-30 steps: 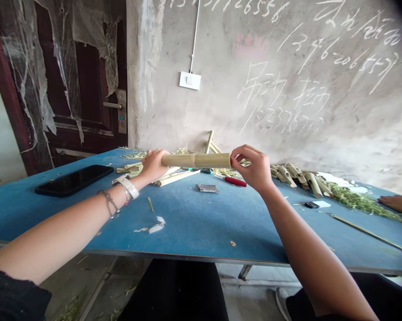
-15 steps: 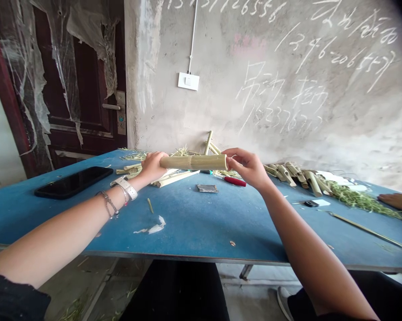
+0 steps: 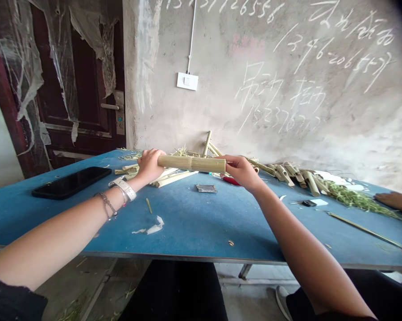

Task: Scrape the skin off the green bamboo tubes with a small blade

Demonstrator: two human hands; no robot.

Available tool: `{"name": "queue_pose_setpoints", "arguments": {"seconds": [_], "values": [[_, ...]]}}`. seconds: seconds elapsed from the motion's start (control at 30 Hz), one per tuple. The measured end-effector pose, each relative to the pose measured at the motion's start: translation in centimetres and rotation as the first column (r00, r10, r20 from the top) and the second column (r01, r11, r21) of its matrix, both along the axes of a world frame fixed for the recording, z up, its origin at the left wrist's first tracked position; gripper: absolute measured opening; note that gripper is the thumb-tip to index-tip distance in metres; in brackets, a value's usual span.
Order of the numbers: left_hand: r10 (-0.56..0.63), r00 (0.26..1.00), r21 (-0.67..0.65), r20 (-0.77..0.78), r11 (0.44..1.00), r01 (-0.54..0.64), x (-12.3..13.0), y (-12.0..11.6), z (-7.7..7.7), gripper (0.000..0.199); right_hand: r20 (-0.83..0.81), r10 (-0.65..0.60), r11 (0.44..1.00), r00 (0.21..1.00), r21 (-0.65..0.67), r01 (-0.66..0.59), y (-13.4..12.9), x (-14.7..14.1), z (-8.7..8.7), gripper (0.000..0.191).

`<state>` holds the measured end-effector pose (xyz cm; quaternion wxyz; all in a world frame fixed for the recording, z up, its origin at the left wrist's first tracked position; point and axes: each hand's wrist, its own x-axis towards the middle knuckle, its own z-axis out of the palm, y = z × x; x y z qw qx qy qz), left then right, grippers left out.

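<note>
A pale bamboo tube is held level above the blue table. My left hand wraps round its left end. At the right end, the fingers of my right hand grip the tube's rim, some of them hidden behind it. Beneath and behind the tube lie split bamboo strips and thin shavings. A red-handled tool lies partly hidden under my right hand. Nearer to me is a small grey block.
A black phone lies at the left. White scrap is near the front. On the right are bamboo pieces, green shavings, a thin rod, a black-and-white object and another person's hand.
My right hand has moved slightly left and closed onto the tube's right end. The tube's open end has turned away from view, and it now covers more of the red-handled tool's surroundings.
</note>
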<state>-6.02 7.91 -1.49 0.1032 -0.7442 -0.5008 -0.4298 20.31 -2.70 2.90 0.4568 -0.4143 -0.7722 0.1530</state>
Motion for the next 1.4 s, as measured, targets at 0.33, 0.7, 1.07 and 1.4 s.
{"name": "queue_pose_setpoints", "arguments": {"seconds": [0.33,0.7,1.07,1.4], "values": [[0.002,0.998,-0.058,0.067,0.998,0.002,0.4,-0.3,0.0,0.033,-0.131,0.147,0.984,0.980,-0.085,-0.159,-0.4,0.2,0.0,0.033],[0.004,0.994,0.073,0.106,0.997,-0.012,0.7,-1.2,0.1,0.030,-0.477,0.289,0.855,0.830,-0.261,-0.449,-0.3,-0.7,-0.4,0.040],[-0.029,0.991,0.030,0.132,0.999,0.025,1.0,-1.2,-0.2,0.025,-0.486,0.261,0.861,0.834,-0.273,-0.429,-0.5,-1.3,-0.7,0.032],[-0.033,0.992,-0.051,0.126,0.998,0.040,1.1,-0.9,-0.3,0.028,-0.463,0.279,0.886,0.841,-0.214,-0.412,-0.7,-1.3,-0.5,0.036]]}}
